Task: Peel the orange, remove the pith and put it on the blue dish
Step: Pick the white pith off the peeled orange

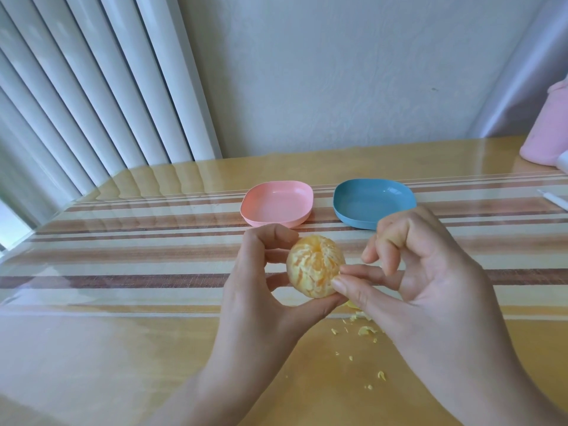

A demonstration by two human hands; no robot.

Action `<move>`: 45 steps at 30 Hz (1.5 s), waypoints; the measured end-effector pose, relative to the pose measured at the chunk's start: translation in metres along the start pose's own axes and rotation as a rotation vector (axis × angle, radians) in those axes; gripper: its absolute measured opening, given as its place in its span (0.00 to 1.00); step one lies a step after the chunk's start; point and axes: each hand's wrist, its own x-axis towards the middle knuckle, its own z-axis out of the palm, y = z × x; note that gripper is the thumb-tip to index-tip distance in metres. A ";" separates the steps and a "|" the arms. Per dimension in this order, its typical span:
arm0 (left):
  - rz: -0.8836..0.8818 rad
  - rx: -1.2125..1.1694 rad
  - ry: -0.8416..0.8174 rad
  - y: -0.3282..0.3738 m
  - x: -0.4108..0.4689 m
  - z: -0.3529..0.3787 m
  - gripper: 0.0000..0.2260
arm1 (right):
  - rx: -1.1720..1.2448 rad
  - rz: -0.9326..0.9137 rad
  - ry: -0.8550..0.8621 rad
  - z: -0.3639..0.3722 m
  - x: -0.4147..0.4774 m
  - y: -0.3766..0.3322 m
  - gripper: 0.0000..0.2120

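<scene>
Orange point(313, 265), round, peeled, pith-veined, gripped by fingers point(353, 276).

Just above centre frame we see a shallow pink plastic dish with rounded corners point(276, 204), resting on a brown-and-cream striped cloth band point(138, 259) that crosses a glossy yellow wooden table point(123, 348). White vertical blinds point(92, 87) fill the upper left, a pale textured wall point(338, 72) the upper middle, and a pale pink rounded object point(544, 133) sits at the right edge.

The right hand point(430, 272) partly hides the blue dish point(373, 199).
</scene>
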 end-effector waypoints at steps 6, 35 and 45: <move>0.065 0.048 0.024 -0.002 0.000 0.000 0.24 | 0.022 0.053 -0.013 -0.001 0.000 0.000 0.20; -0.011 0.018 0.014 0.005 -0.004 0.002 0.23 | -0.163 -0.151 -0.142 -0.010 0.003 -0.005 0.17; -0.053 -0.051 0.019 0.003 -0.001 -0.001 0.25 | -0.346 -0.170 -0.072 -0.019 0.009 0.000 0.09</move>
